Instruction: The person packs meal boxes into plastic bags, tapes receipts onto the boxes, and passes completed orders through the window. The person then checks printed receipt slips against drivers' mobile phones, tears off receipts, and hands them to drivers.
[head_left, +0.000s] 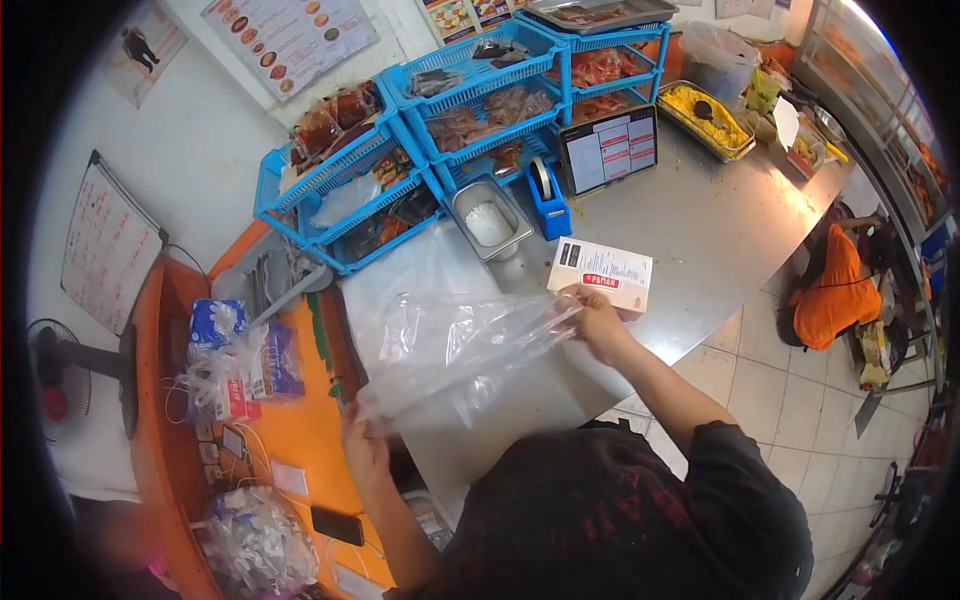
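A clear plastic bag (pixel 460 345) is stretched between my two hands above the steel counter. My right hand (pixel 597 325) pinches one end of it, close to a cardboard box (pixel 632 268) with a red label. At the bag's other end, my left hand (pixel 365 452) is closed on its edge, near the orange counter. Underneath and behind the bag lies a pale, translucent sheet or stack of plastic (pixel 410 262); which of these I cannot tell.
Blue stacked baskets (pixel 470 75) hold packaged goods at the back. Nearby are a metal container (pixel 490 225) with white contents, a blue tape dispenser (pixel 548 205), a tablet (pixel 612 150) and a tray of yellow food (pixel 705 118). A phone (pixel 337 525) lies on the orange counter. A person in orange (pixel 840 290) is at right.
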